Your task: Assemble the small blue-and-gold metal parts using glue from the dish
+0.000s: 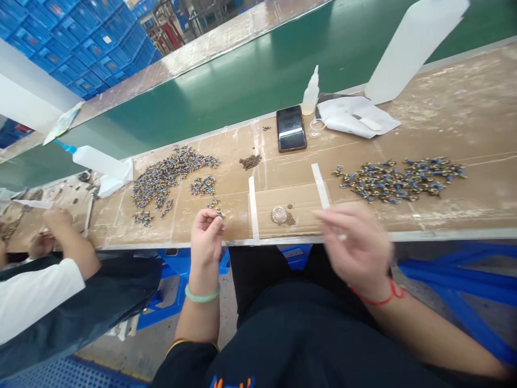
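My left hand (207, 237), with a green bangle at the wrist, pinches a small blue and gold piece (220, 214) at the table's front edge. My right hand (355, 245), blurred, has its fingers drawn together over the edge; what they hold, if anything, is too smeared to tell. Between the hands a small round clear dish (279, 215) sits on a cardboard pad (264, 202) beside a dark wet spot. Loose blue and gold pieces form a large pile (173, 170) and a smaller one (202, 186) on the left, and another pile (398, 180) on the right.
Behind the pad lie a brown granule heap (250, 161) and a phone (291, 129). A small bottle (311, 94), a white cloth (355, 116) and a tall white container (416, 51) stand or lie farther right. At left are a blue-tipped bottle (97, 160) and another person's hands (58, 221).
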`<state>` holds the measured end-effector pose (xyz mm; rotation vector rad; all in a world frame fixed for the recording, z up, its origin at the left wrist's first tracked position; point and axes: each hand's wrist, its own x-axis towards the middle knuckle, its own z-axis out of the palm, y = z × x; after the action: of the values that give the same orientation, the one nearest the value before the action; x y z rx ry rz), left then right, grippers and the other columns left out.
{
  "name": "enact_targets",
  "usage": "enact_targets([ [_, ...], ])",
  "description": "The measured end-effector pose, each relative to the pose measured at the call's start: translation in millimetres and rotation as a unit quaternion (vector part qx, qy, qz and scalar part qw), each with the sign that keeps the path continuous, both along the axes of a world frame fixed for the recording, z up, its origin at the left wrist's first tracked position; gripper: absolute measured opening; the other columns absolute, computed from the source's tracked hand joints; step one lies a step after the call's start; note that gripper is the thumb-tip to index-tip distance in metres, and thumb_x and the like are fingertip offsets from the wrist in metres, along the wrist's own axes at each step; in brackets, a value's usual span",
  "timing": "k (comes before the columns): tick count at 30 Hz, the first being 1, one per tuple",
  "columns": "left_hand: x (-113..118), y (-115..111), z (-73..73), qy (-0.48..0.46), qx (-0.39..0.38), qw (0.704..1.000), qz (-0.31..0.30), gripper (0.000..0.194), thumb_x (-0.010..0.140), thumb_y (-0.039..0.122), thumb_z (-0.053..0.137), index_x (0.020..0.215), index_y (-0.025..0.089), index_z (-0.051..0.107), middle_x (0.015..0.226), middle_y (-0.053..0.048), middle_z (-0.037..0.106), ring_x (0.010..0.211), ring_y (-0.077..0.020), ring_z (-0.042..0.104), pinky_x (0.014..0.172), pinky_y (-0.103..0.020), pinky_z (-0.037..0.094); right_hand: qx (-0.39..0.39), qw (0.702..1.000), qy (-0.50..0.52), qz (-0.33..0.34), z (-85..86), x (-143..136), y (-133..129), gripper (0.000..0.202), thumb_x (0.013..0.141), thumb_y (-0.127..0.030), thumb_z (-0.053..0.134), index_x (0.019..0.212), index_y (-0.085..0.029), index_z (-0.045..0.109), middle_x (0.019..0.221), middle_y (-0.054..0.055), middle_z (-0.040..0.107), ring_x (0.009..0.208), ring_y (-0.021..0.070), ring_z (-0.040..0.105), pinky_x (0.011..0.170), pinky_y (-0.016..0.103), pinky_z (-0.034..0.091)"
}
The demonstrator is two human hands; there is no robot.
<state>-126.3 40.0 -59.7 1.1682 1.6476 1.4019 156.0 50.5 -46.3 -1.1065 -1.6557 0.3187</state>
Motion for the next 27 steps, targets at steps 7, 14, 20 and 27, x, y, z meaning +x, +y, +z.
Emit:
enact_targets([
  [7, 81, -6, 19.9, -0.291, 0.005, 0.943, -0.163, 0.055, 0.066, 0.045, 0.102, 0.077, 0.021, 0.055, 0.07, 0.005, 0.063, 0.065, -0.0106, 0.061, 0.064, -0.022, 0.054, -0.093, 0.954, 0.155, 0.24, 8.8, -50, 0, 0.022, 0.104, -0.029, 0.067, 0.119, -0.023, 0.081, 0.092, 0.005, 0.069, 0.08, 0.0163, 0.067, 0.066, 0.028, 0.059],
  [14, 89, -6, 29.8, -0.215, 0.03, 0.962, -0.164, 0.042, 0.078, 0.054, 0.093, 0.077, 0.02, 0.068, 0.075, 0.0, 0.069, 0.059, -0.01, 0.056, 0.055, -0.022, 0.048, 0.087, 0.984, 0.063, 0.139, 3.9, -34, 1, 0.019, 0.101, -0.014, 0.066, 0.113, -0.021, 0.079, 0.089, 0.006, 0.076, 0.079, 0.0185, 0.071, 0.072, 0.034, 0.062],
  [20, 90, -16, 36.9, -0.033, 0.1, 0.983, -0.149, 0.029, 0.091, 0.048, 0.08, 0.082, 0.021, 0.077, 0.074, -0.002, 0.072, 0.067, -0.0157, 0.062, 0.063, -0.027, 0.049, 0.192, 0.974, -0.049, 0.107, 7.7, -26, 7, 0.021, 0.1, -0.009, 0.064, 0.115, -0.021, 0.074, 0.081, 0.005, 0.077, 0.071, 0.0196, 0.068, 0.066, 0.035, 0.06],
  [27, 85, -13, 27.2, -0.205, -0.046, 0.954, -0.212, 0.041, 0.078, 0.055, 0.091, 0.074, 0.017, 0.074, 0.058, 0.002, 0.059, 0.054, -0.0096, 0.048, 0.054, -0.023, 0.041, 0.118, 0.969, 0.038, 0.215, 10.6, -18, 1, 0.024, 0.1, -0.012, 0.07, 0.122, -0.022, 0.075, 0.091, 0.005, 0.078, 0.081, 0.0178, 0.072, 0.074, 0.033, 0.063],
])
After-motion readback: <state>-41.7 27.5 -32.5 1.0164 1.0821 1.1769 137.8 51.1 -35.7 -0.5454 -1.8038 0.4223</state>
